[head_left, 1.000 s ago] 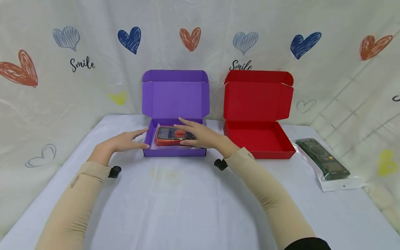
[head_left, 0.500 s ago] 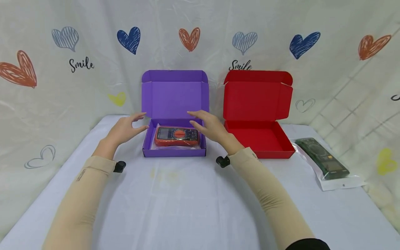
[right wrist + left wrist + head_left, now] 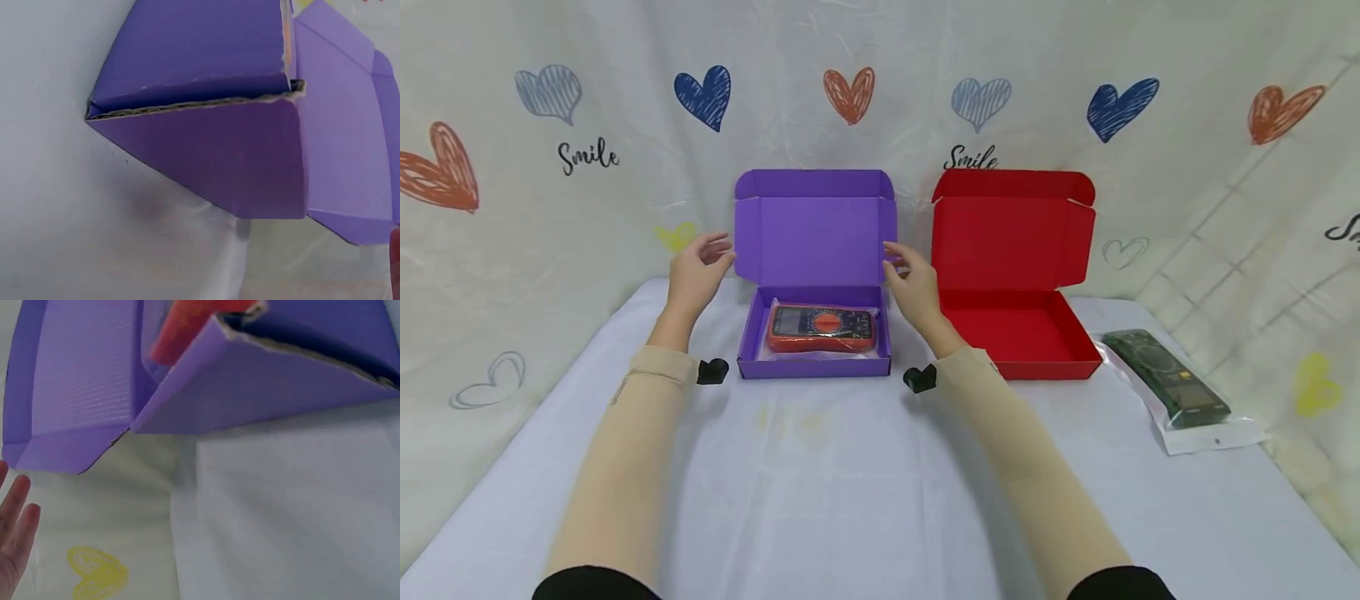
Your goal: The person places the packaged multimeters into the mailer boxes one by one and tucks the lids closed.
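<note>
An orange-red multimeter [image 3: 822,327] in a clear plastic bag lies inside the purple cardboard box [image 3: 812,367], whose lid [image 3: 815,242] stands raised at the back. My left hand [image 3: 695,277] is just left of the lid, holding nothing. In the left wrist view its straight fingers [image 3: 19,519] come close to the lid's side flap [image 3: 72,453]. On the other side, my right hand [image 3: 916,287] has its fingertips right at the lid's right edge. Only a sliver of a finger [image 3: 395,259] shows beside the lid in the right wrist view.
A red box [image 3: 1015,367] with its lid up stands right of the purple one. Farther right, a dark green multimeter [image 3: 1168,375] lies in a clear bag on the white-covered table [image 3: 827,500]. A white curtain [image 3: 790,108] printed with hearts hangs behind.
My right hand has left the multimeter and moved up and right to the lid's right edge. My left hand has risen from the box's left wall to beside the lid.
</note>
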`<state>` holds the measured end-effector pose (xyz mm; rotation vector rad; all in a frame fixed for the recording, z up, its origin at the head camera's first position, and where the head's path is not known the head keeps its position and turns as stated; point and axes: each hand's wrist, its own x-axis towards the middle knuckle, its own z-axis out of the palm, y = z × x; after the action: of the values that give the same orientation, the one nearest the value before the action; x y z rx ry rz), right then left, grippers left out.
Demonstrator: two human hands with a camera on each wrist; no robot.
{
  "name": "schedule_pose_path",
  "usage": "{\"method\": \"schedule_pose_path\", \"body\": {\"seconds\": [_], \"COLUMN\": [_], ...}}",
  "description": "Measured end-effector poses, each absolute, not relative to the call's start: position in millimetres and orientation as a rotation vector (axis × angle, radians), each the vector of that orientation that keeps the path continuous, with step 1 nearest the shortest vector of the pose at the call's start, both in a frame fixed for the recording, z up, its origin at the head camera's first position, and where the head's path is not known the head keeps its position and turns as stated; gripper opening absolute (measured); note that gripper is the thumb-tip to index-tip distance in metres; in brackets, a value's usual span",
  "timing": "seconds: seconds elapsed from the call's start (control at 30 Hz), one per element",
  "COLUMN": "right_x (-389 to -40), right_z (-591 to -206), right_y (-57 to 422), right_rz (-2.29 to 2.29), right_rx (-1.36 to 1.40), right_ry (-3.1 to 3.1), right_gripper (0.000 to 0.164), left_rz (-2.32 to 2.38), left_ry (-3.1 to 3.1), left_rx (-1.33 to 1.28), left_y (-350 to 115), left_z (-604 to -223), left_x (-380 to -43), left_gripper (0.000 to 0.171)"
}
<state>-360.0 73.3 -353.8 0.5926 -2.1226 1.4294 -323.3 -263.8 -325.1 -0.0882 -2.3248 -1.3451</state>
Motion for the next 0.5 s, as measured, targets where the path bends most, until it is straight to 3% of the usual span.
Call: {"method": "schedule_pose_path", "body": {"seconds": [0.3, 0.5], "right_x": [-373, -378], "right_z": [-357, -359], "right_y": [73, 65], "right_rz": [1.533, 1.634], "right_rx": [0.354, 0.184], "right_ry": [-2.223, -2.208], "right_gripper": [0.041, 0.045], "left_rz": [-1.803, -1.957], "left_ry": [-2.018, -2.121], "left_rx": [0.205, 0.274], "left_y": [-272, -268], "left_z": [-326, -334], "left_x": [-336, -343], "left_gripper": [0.043, 0.053]}}
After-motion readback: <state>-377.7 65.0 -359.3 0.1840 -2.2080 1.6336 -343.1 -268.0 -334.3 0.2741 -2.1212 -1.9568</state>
